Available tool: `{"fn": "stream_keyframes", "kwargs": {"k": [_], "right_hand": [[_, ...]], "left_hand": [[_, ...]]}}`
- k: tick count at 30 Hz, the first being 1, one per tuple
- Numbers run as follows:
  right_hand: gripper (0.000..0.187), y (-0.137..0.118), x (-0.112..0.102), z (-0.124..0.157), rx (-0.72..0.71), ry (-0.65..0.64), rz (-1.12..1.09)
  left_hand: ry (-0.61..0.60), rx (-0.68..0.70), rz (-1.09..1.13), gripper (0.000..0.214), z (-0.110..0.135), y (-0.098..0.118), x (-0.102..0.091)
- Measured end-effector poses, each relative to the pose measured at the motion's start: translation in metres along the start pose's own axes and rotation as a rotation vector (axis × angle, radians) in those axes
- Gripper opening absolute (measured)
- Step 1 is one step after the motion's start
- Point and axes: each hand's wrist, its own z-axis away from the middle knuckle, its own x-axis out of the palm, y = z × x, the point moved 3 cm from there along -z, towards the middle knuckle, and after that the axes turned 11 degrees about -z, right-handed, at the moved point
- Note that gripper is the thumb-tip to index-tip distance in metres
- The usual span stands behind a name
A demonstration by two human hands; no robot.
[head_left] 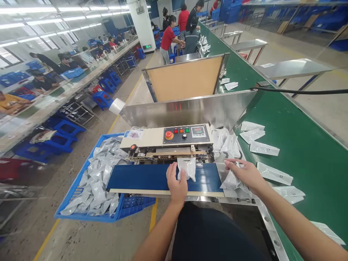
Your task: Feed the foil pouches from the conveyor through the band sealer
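Note:
A band sealing machine with a blue conveyor belt stands in front of me. My left hand rests on the belt, fingers laid against a clear plastic pouch whose top edge sits under the sealer slot. My right hand lies at the belt's right end, fingers closed on another clear pouch. A loose heap of pouches waits on the steel tray behind that hand.
A blue crate full of sealed pouches sits left of the machine. Several pouches lie on the green conveyor table at right. A black cable crosses it. Other people work far back. Blue stools line the left aisle.

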Motion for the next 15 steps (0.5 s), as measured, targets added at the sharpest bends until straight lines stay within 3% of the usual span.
{"fn": "stream_keyframes", "kwargs": {"k": [1, 4, 6, 10, 15], "right_hand": [[0.060, 0.000, 0.004, 0.007, -0.017, 0.012, -0.020], [0.066, -0.003, 0.026, 0.020, -0.046, -0.008, -0.103], [0.072, -0.005, 0.035, 0.023, -0.034, -0.022, -0.196], [0.083, -0.001, 0.021, 0.020, -0.021, 0.008, -0.343], [0.058, 0.015, 0.002, 0.025, -0.072, -0.084, -0.232]], "left_hand": [[-0.044, 0.053, -0.003, 0.053, 0.008, 0.008, 0.001], [-0.450, 0.161, 0.103, 0.052, 0.034, 0.037, 0.028], [-0.633, 0.207, 0.182, 0.050, 0.044, 0.056, 0.049], [-0.625, 0.128, 0.390, 0.055, 0.037, 0.069, 0.065], [-0.651, 0.076, 0.396, 0.060, 0.033, 0.059, 0.073]]}}
